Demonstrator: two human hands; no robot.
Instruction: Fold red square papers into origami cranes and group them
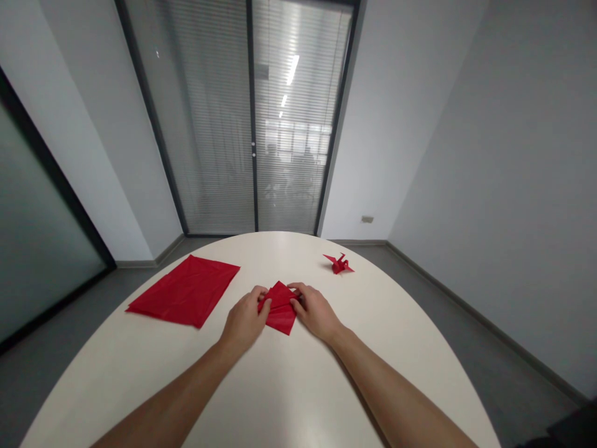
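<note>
The folded paper [281, 319] lies between the hands near the middle of the desk [289, 386]. One corner points to the far side and another to the near side, the near one set slightly right, so its long axis runs far to near with a slight slant; a folded edge crosses it from left to right. The left hand [245, 316] pinches its left edge, and the right hand [318, 312] pinches its right edge. Farther left lies a sheet [189, 289], its longest diagonal running left to far right. A crane [340, 266] sits far right, wings spread.
</note>
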